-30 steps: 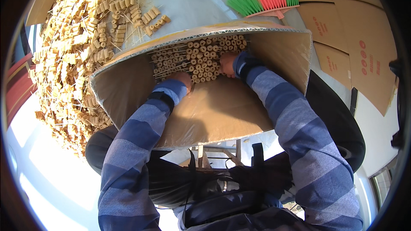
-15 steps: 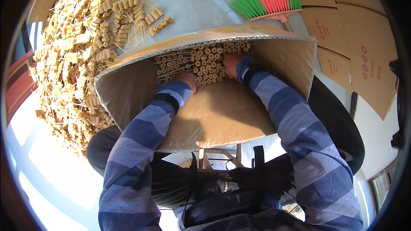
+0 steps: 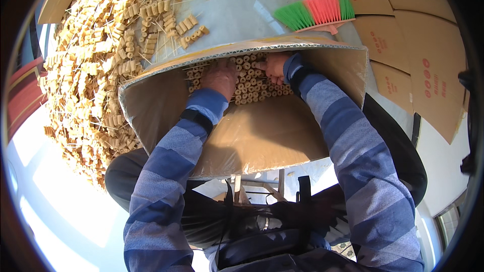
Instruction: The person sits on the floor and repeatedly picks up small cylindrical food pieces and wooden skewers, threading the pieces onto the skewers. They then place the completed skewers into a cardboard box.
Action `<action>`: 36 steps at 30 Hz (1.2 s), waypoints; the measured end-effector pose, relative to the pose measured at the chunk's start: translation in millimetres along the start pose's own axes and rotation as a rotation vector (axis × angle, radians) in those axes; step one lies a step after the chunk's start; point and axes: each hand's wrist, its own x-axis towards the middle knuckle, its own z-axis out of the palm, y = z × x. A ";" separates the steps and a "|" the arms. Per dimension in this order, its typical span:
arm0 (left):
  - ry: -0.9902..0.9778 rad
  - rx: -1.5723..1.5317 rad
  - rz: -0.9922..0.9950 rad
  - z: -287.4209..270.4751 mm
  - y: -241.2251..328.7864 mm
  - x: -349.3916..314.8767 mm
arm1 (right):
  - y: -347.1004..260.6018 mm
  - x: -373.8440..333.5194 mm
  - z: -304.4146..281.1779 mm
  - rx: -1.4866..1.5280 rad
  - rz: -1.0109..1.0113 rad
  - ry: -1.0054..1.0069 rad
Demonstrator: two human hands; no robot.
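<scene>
An open cardboard box lies between my legs with its mouth toward me. Stacked at its far end are skewers of tan, ring-shaped rolled food, their round hollow ends facing me. My left hand rests over the left part of the stack, fingers laid along it and partly in shadow. At the right part of the stack, my right hand touches the skewers, its index finger stretched out to the left and the other fingers bent downward. Neither hand visibly grips a skewer.
A big heap of loose skewers covers the left side, spilling onto the grey surface. Beyond the box lies a green and red broom head. Flattened printed cardboard sheets are on the right.
My left hand has moved up and forward from the stack's lower edge onto its face. My right hand has turned, and its index finger now points left across the skewer ends.
</scene>
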 end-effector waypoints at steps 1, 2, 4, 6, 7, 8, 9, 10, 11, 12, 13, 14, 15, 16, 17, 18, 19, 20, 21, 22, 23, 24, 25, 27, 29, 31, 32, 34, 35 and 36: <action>-0.009 0.002 -0.004 -5.8 -4.9 7.5 | 3.0 0.3 -0.6 -0.034 -0.065 0.016; 0.023 0.010 0.005 -7.2 -9.3 12.6 | 5.3 1.6 1.4 -0.072 -0.073 0.045; 0.010 0.023 -0.029 0.3 -17.2 17.0 | 8.7 5.1 7.8 -0.056 -0.062 0.105; 0.030 0.007 -0.010 14.1 -25.6 22.9 | 7.2 11.6 14.3 -0.064 -0.003 0.165; 0.031 -0.022 0.021 21.3 -29.0 28.0 | 4.7 15.2 17.7 -0.075 0.028 0.185; 0.001 -0.046 0.043 27.3 -31.8 30.9 | 4.4 17.6 17.7 -0.085 0.044 0.200; 0.008 -0.150 0.012 31.4 -33.4 33.1 | 2.9 19.7 18.3 -0.094 0.059 0.216; -0.020 -0.250 -0.028 33.8 -33.1 35.1 | 3.3 19.6 17.5 -0.100 0.062 0.225; -0.077 -0.303 -0.068 33.8 -31.9 36.3 | 3.0 19.1 16.6 -0.120 0.100 0.232; -0.057 -0.295 -0.044 31.5 -29.4 37.2 | 3.0 17.3 15.3 -0.097 0.066 0.233; -0.064 -0.239 -0.023 27.4 -26.5 35.6 | 2.1 14.9 14.5 -0.088 0.066 0.231; -0.096 -0.180 -0.016 22.9 -21.8 32.9 | 2.2 11.1 13.7 -0.086 0.047 0.218; -0.052 -0.189 0.010 18.6 -16.4 30.1 | 1.6 7.3 13.0 -0.132 0.010 0.208; -0.060 -0.233 -0.016 14.7 -11.0 29.2 | 0.9 3.2 12.3 -0.080 0.007 0.192; -0.085 -0.267 -0.051 11.4 -7.3 29.1 | -1.6 0.3 11.9 -0.067 0.018 0.188; -0.109 -0.299 -0.088 9.0 -6.2 29.3 | -3.5 -2.7 10.5 -0.058 0.012 0.180; -0.116 -0.268 -0.042 8.4 -6.2 30.3 | -5.8 -5.1 9.5 -0.048 0.006 0.172; -0.124 -0.236 0.004 9.7 -7.3 32.5 | -5.9 -8.1 7.4 -0.045 -0.015 0.158; -0.070 -0.201 0.063 12.7 -9.7 35.9 | -7.0 -9.7 6.5 -0.043 -0.027 0.158; -0.045 -0.126 0.078 18.5 -10.2 38.6 | -6.8 -11.3 5.3 -0.041 -0.039 0.158; 0.041 -0.048 0.108 26.2 -8.8 41.2 | -7.1 -11.8 5.1 -0.040 -0.040 0.172; 0.039 0.030 0.122 33.3 -8.3 43.5 | -5.7 -12.6 5.1 -0.050 -0.046 0.175; 0.067 0.061 0.147 38.4 -9.5 46.3 | -4.2 -13.0 5.6 -0.060 -0.053 0.177; -0.072 0.147 0.147 42.7 -11.8 49.4 | -2.3 -11.5 6.6 -0.070 -0.072 0.170; 0.057 0.005 0.108 40.0 -12.2 47.0 | -0.5 -8.0 7.2 -0.018 -0.048 0.177; 0.121 -0.051 0.102 32.7 -11.1 40.9 | 3.7 -2.7 6.3 0.064 -0.019 0.173; 0.139 -0.035 0.121 28.4 -11.2 37.7 | 7.0 1.2 3.6 0.102 -0.018 0.166; 0.161 0.024 0.157 21.5 -11.2 30.7 | 14.5 7.4 5.2 0.221 0.000 0.179; 0.169 0.070 0.175 18.8 -12.4 28.8 | 18.8 10.5 5.7 0.301 0.014 0.202; 0.171 0.125 0.189 17.5 -13.7 28.9 | 21.9 14.9 6.2 0.365 0.005 0.189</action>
